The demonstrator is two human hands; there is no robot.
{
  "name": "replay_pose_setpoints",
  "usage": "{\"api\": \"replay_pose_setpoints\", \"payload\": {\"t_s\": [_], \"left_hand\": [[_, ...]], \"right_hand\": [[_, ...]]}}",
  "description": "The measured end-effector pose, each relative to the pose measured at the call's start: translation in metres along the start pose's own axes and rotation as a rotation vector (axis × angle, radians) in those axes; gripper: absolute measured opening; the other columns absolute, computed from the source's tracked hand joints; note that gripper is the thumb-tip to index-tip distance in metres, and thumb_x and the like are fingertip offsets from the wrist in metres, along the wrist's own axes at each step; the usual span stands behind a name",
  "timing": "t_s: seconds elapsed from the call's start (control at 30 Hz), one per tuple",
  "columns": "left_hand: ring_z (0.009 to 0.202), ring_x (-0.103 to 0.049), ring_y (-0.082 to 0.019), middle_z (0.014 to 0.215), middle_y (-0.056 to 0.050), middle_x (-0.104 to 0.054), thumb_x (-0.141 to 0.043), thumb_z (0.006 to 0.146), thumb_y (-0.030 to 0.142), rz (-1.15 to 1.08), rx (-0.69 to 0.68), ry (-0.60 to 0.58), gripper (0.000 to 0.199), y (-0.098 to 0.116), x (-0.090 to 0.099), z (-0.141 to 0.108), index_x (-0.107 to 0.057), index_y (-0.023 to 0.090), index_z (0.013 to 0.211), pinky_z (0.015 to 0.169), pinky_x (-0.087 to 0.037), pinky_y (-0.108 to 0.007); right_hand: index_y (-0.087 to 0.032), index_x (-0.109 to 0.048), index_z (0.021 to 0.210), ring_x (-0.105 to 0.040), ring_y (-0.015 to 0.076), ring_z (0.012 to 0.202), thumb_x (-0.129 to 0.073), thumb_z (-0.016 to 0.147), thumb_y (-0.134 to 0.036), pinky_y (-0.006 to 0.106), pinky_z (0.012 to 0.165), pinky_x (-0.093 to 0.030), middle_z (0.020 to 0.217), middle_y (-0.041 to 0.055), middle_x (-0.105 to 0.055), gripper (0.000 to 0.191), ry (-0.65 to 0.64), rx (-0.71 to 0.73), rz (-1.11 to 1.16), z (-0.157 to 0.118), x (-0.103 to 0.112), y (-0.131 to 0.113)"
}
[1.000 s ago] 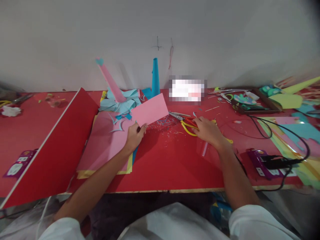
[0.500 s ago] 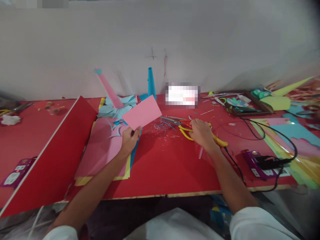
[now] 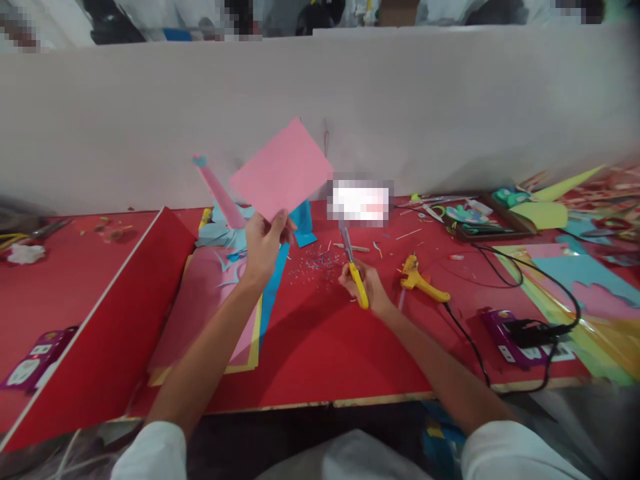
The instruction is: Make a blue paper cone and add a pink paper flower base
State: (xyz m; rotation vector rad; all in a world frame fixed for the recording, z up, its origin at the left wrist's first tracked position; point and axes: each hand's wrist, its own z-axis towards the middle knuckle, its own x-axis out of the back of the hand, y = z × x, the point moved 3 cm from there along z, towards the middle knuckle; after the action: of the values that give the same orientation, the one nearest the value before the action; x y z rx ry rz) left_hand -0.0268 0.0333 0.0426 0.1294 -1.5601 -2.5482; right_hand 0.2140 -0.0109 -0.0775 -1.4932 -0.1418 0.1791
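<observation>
My left hand (image 3: 265,243) pinches the lower corner of a pink sheet of paper (image 3: 284,167), held up in front of the white wall. In my right hand (image 3: 367,288) is a pair of scissors (image 3: 356,277) with yellow handles, its blades pointing up and away from me. The blades are apart from the paper. To the right of that hand a yellow glue gun (image 3: 417,280) rests on the red table (image 3: 330,360). Small paper scraps (image 3: 317,267) are scattered between my hands.
A stack of pink and yellow paper (image 3: 195,313) lies left, beside a red upright panel (image 3: 105,347). Behind stands a pink paper cone (image 3: 223,197). On the right are a tray of tools (image 3: 500,230), a purple power strip (image 3: 505,337) with black cables, and coloured sheets (image 3: 590,267).
My right hand has lifted the scissors from beside the glue gun and moved left. My left hand has raised the pink paper toward me. The view has tilted up slightly.
</observation>
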Motion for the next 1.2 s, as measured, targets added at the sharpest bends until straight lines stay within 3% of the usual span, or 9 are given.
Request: {"api": "replay_pose_setpoints", "payload": {"t_s": [0.1, 0.23, 0.4, 0.6, 0.87, 1.2], "left_hand": [[0.048, -0.060, -0.009, 0.074, 0.001, -0.075, -0.080, 0.095, 0.054, -0.167, 0.010, 0.044, 0.039, 0.015, -0.025, 0.016, -0.058, 0.022, 0.093, 0.048, -0.046, -0.023], [0.048, -0.062, -0.009, 0.075, 0.000, -0.076, -0.081, 0.095, 0.053, -0.208, 0.038, -0.020, 0.040, 0.022, -0.041, 0.009, -0.057, 0.021, 0.094, 0.049, -0.049, -0.022], [0.047, -0.063, -0.009, 0.077, -0.001, -0.078, -0.081, 0.097, 0.053, -0.208, 0.068, -0.156, 0.038, 0.023, -0.047, -0.014, -0.061, 0.020, 0.099, 0.048, -0.052, -0.022], [0.047, -0.065, -0.010, 0.079, -0.006, -0.080, -0.078, 0.098, 0.056, -0.174, 0.105, -0.283, 0.042, 0.015, -0.061, -0.032, -0.063, 0.018, 0.092, 0.048, -0.053, -0.022], [0.049, -0.067, -0.010, 0.081, -0.009, -0.081, -0.072, 0.102, 0.057, -0.114, 0.119, -0.346, 0.044, 0.017, -0.070, -0.042, -0.067, 0.016, 0.087, 0.048, -0.052, -0.022], [0.047, -0.065, -0.010, 0.078, -0.007, -0.079, -0.073, 0.101, 0.059, -0.128, 0.143, -0.350, 0.044, 0.019, -0.071, -0.044, -0.063, 0.017, 0.091, 0.049, -0.053, -0.023]], "right_hand": [[-0.027, -0.054, 0.080, -0.038, 0.0113, 0.044, -0.079, 0.077, -0.087, 0.028, 0.043, -0.031, 0.060, -0.0066, -0.048, 0.065, -0.057, -0.022, 0.069, -0.008, -0.014, 0.003], [-0.026, -0.060, 0.091, -0.041, 0.0110, 0.053, -0.072, 0.072, -0.100, 0.027, 0.050, -0.037, 0.067, -0.0064, -0.048, 0.077, -0.120, 0.015, 0.101, -0.012, -0.023, 0.010], [-0.025, -0.064, 0.103, -0.050, 0.0147, 0.065, -0.065, 0.075, -0.103, 0.031, 0.063, -0.047, 0.081, -0.0011, -0.058, 0.083, -0.068, 0.066, 0.146, -0.012, -0.027, 0.021], [-0.025, -0.063, 0.099, -0.049, 0.0150, 0.060, -0.062, 0.072, -0.107, 0.032, 0.058, -0.047, 0.078, -0.0009, -0.058, 0.086, -0.029, 0.061, 0.137, -0.011, -0.022, 0.015], [-0.027, -0.063, 0.103, -0.053, 0.0169, 0.065, -0.059, 0.072, -0.108, 0.036, 0.064, -0.054, 0.092, 0.0040, -0.064, 0.086, 0.019, 0.092, 0.095, -0.007, -0.017, 0.005], [-0.026, -0.059, 0.091, -0.045, 0.0148, 0.054, -0.056, 0.077, -0.107, 0.034, 0.054, -0.046, 0.067, -0.0025, -0.053, 0.082, 0.046, 0.111, 0.078, -0.013, -0.015, -0.007]]}}
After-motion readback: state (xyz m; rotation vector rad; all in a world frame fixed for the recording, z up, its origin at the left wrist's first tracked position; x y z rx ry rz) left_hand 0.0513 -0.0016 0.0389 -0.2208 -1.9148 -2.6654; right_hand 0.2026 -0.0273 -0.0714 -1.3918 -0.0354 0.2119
